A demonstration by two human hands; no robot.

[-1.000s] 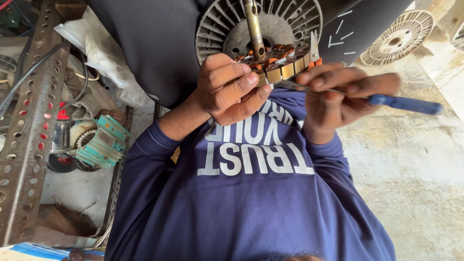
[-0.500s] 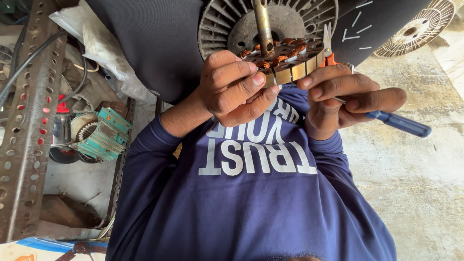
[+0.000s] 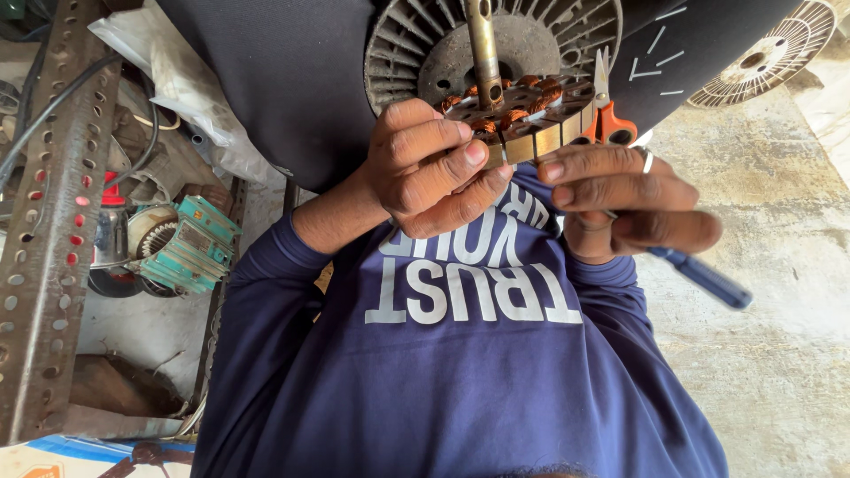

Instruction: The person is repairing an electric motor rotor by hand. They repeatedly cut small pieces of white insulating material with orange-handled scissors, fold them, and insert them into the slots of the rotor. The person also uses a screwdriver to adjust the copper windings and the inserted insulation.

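round stator (image 3: pixel 531 115) with copper windings, tilted, metal shaft (image 3: pixel 483 49) through centre.

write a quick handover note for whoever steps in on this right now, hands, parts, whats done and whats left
Left hand: fingers curled on the rim of the round motor stator with copper-coloured windings, steadying it.
Right hand: touching the stator's other side, holding a blue-handled tool that sticks out to the side.
Orange-handled scissors stand against the stator by the right hand.
A metal shaft rises from the stator's middle; a grey finned round housing sits behind it.
Done: windings sit in most visible slots.
Left: cannot tell from this view how much winding work remains.
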